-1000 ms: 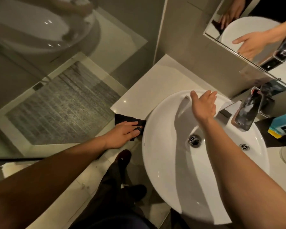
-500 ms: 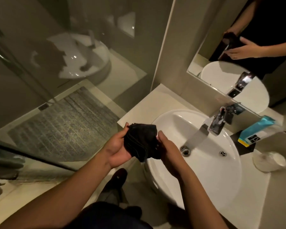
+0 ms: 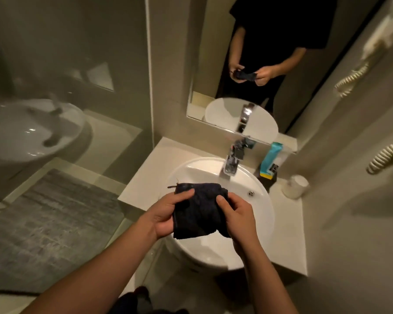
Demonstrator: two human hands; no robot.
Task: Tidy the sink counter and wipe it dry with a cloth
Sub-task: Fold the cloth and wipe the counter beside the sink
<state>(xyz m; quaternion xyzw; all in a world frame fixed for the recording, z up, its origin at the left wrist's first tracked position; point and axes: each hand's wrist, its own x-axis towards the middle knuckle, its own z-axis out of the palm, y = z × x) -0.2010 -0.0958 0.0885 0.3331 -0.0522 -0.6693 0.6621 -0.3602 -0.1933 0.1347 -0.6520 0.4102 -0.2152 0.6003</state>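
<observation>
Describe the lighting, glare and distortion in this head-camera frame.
Head view: dim, warm light; the dark cloth shows almost no texture. Head view: the glass panel carries a ghost reflection of the basin, and the faucet glints. Head view: wide-angle bending bows the wall edges, and the mirror looks soft.

Dim warm light is falling on beige walls (image 3: 349,155) around my grip. A mirror (image 3: 213,64) is hanging ahead of it; a glass partition (image 3: 66,87) is standing to its left, with a grey mat (image 3: 43,234) lying below on the floor.
</observation>
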